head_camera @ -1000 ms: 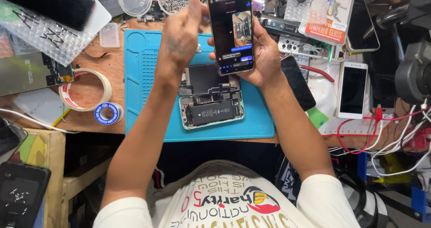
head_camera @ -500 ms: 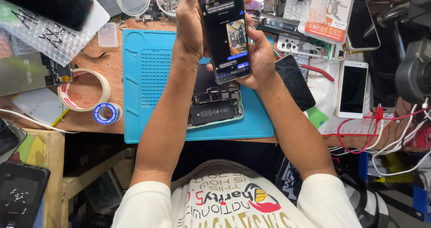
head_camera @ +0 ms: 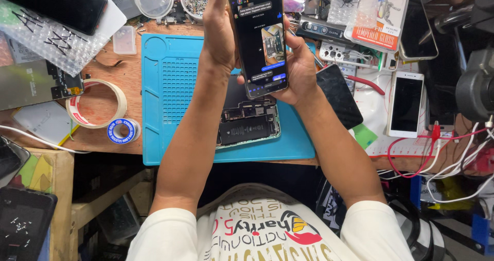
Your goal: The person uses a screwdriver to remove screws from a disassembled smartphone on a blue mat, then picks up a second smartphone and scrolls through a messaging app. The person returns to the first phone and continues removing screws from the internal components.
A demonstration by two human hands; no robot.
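Fingers (head_camera: 234, 22) of my left hand (head_camera: 220, 32) wrap one long edge of a lit smartphone (head_camera: 260, 37), while my right hand (head_camera: 298, 65) cradles the other edge and its lower corner from behind, so both hands are clamped on the handset. I hold it upright above the worktop (head_camera: 103, 96), screen facing the camera and showing a dark chat window with a small photo in it. Directly below it, an opened phone (head_camera: 247, 127) with battery and circuit boards exposed lies on a blue silicone repair mat (head_camera: 175, 86). Left of the mat sit a roll of pale tape (head_camera: 95, 104) and a smaller blue-and-white roll (head_camera: 123, 131). To the right lie a black handset (head_camera: 337, 94) and, further out, a white phone (head_camera: 405, 104) among red and white cables (head_camera: 437, 153).
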